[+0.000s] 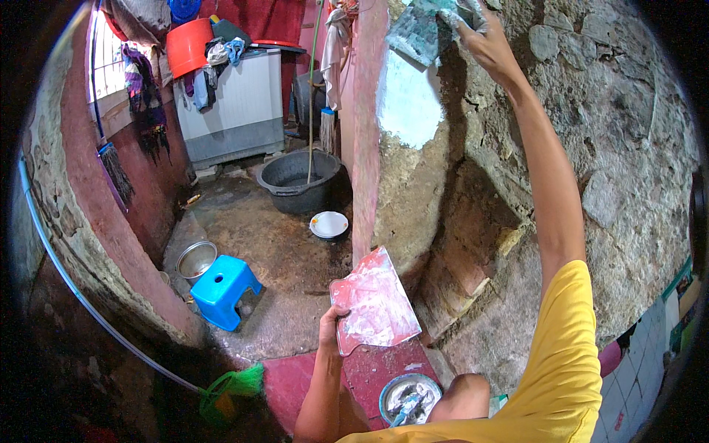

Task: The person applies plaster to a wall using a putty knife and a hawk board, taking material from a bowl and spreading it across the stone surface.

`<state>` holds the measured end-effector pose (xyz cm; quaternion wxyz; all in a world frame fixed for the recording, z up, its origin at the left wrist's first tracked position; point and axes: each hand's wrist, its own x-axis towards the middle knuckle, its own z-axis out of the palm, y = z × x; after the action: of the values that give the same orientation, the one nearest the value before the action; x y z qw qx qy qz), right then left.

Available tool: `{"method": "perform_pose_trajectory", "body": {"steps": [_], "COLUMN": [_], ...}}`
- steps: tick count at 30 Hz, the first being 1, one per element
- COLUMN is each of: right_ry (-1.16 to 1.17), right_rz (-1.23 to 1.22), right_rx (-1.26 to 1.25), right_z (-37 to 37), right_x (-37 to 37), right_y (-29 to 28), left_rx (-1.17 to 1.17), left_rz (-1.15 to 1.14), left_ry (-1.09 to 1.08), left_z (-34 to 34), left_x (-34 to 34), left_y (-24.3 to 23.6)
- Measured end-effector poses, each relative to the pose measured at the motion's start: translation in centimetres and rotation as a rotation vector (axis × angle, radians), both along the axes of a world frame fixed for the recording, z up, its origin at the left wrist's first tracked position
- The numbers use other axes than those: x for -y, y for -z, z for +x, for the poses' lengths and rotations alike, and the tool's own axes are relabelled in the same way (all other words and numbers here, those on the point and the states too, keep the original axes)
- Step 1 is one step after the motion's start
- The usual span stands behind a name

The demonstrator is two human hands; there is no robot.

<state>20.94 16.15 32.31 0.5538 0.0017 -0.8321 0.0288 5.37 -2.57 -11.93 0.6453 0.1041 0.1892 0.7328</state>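
Note:
My left hand grips the edge of a flat pinkish-red board, its top face smeared with white paste. High at the top, my right hand is stretched up to the wall, its fingers coated in paste. It holds a flat teal spreader, paste-streaked, at the top of the narrow wall face. Just below the spreader lies a bright white coated patch; lower down, the wall face is bare and brownish. A round tub of white paste with a blue-handled tool in it stands by my knee.
Rough stone wall rises on the right. Beyond the pink wall edge are a black basin, white bowl, blue stool, metal bowl and white washing machine. A green broom leans at lower left.

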Motion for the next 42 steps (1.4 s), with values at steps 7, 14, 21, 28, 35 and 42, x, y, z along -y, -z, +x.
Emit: {"method": "perform_pose_trajectory", "body": {"steps": [7,14,21,28,35,42], "right_ry": [0.15,0.13,0.239,0.56,0.544,0.516], "right_rz": [0.12,0.169,0.093,0.51,0.605,0.593], "right_rx": [-0.055,-0.056,-0.205,0.201,0.271,0.107], "right_z": [-0.4,-0.9,-0.5,-4.9,-6.7,-4.6], "right_x": [0.2,1.0,2.9,7.0,3.9,4.9], "right_y": [-0.1,0.1,-0.6,-1.6,-2.4,-5.7], "left_rx": [-0.036,-0.019,-0.028,-0.003,-0.046,0.028], "left_rz": [-0.025,-0.037,-0.015,-0.02,0.011,0.011], "left_ry": [-0.007,-0.013,0.004,0.012,-0.005,0.021], "left_z": [0.4,0.4,0.0,0.3,0.2,0.0], "left_x": [0.3,0.3,-0.2,0.4,0.1,-0.1], "left_y": [-1.3,-1.0,-0.1,-1.1,-0.4,0.3]}}
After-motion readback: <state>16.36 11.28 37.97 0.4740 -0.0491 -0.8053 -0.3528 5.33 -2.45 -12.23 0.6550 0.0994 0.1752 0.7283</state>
